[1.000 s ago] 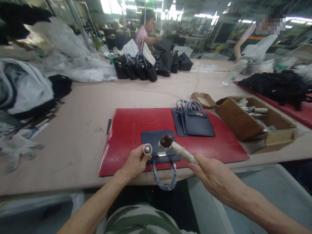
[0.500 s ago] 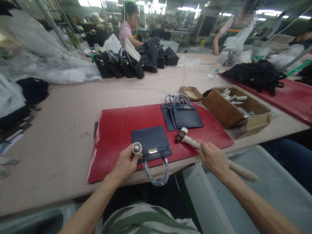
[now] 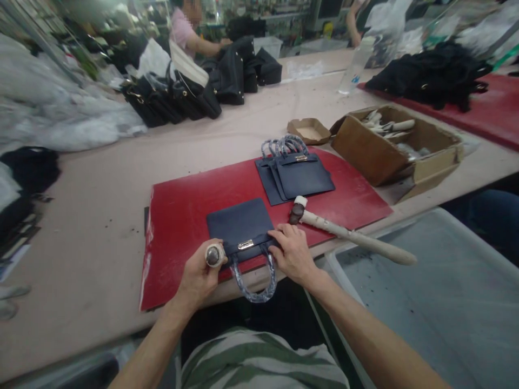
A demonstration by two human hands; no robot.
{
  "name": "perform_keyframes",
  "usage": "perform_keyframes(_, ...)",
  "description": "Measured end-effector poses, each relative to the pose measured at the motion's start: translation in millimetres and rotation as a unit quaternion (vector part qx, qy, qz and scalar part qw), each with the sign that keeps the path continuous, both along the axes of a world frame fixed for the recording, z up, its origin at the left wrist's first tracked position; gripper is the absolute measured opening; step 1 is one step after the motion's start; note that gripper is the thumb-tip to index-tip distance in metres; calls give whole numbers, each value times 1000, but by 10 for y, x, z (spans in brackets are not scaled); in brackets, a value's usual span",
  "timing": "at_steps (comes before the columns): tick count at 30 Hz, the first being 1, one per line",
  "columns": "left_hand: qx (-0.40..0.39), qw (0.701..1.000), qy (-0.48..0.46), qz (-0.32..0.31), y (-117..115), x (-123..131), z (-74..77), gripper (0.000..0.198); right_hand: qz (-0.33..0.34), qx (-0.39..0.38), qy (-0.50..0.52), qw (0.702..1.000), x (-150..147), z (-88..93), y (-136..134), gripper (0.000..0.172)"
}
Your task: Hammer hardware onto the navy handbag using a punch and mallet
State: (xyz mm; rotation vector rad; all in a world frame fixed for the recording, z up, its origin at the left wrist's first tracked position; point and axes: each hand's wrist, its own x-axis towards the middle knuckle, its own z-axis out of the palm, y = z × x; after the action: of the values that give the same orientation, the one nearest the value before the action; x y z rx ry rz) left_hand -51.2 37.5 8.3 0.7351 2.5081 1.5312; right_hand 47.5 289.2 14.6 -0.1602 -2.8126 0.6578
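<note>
Right now the navy bag (image 3: 241, 224) lies flat on the red mat (image 3: 182, 210), lower centre of the frame, between my 2 hands, its wrapped handles (image 3: 253, 283) hanging over the table (image 3: 101, 178) edge toward me. To do this well, I judge my right hand (image 3: 292, 254) should keep its fingers spread flat on the flap, just right of the gold clasp (image 3: 245, 245), so nothing slides. My left hand (image 3: 199, 275) is fisted round the round-headed tool (image 3: 213, 255) at the bag's lower left corner; I cannot tell if they touch. A hammer (image 3: 352, 236) lies alone, right of centre.
</note>
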Motion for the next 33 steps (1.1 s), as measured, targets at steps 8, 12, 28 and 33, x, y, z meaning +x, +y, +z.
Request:
perform_keyframes(8, 243, 930, -219, 168, -20, -81, -10, 37, -86, 3, -97, 992, -74, 133, -1, 33)
perform_keyframes(12, 195, 964, -157, 93, 247, -40, 120, 31, -128, -14, -162, 978, -160, 236, -92, 23)
perform_keyframes(28, 234, 963, -134, 27, 263, 192, 89, 18, -135, -650, -81, 744, 14, 192, -517, 36)
perform_keyframes(33, 251, 958, -139, 11, 294, 185, 243, 16, -94, -773, -97, 620, 61, 174, -640, 54)
